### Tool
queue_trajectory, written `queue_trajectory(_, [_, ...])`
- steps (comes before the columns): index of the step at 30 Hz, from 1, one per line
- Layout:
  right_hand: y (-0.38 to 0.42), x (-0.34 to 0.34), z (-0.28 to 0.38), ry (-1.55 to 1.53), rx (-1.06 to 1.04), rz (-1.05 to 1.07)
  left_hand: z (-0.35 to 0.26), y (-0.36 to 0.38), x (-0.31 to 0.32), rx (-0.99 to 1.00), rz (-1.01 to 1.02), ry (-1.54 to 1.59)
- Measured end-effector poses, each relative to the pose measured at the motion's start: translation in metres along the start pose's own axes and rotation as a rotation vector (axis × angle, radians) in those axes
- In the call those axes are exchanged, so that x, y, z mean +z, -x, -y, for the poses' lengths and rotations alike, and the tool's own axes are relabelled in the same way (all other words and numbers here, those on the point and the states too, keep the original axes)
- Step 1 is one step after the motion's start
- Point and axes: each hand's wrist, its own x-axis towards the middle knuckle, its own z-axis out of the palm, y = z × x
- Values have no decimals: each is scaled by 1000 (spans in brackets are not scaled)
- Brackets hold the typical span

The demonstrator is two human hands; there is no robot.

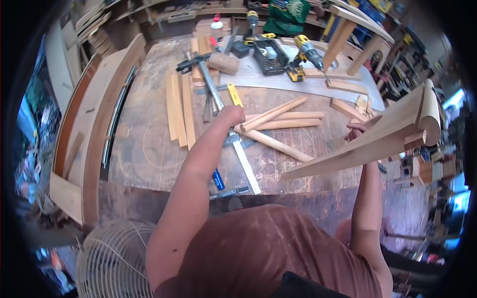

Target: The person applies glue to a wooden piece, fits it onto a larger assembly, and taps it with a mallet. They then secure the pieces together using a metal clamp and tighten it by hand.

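Observation:
My left hand (232, 116) is closed above the middle of the bench; what its fingers hold, if anything, is hidden. A yellow strip-shaped tool (234, 94) shows just beyond it, and a pale metal ruler-like blade (246, 166) runs toward me below it. Several wooden strips (278, 121) lie crossed at its right. My right hand (356, 132) grips a large, pale wooden piece (367, 134) with a rounded end, tilted up off the bench. That piece covers part of the hand, though curled fingers show behind it.
A bar clamp (211, 84) and upright-lying wood strips (179, 109) are at left. Farther back are cordless drills (300, 59), a black tray (271, 57), a glue bottle (216, 30) and a wooden frame (357, 37). A blue-handled tool (218, 180) lies near the front edge; a fan (114, 260) stands below left.

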Motion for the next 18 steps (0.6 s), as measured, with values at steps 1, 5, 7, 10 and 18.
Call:
queue_trajectory(1, [0,3,5,5,1,-29,2,-13,4,28,5,-10])
queue_trajectory(5, [8,14,21,120,57,-118,5,-36,4,140,131,-148])
queue_trajectory(7, [12,16,29,150,31,-165,12,-56,11,159,267,-128])
queue_trajectory(10, [17,15,36,-292,-25,45,63,-78,18,222,246,252])
queue_trajectory(18, [15,-12,-2,-21,111,113,53,12,-244,136,-883,1018])
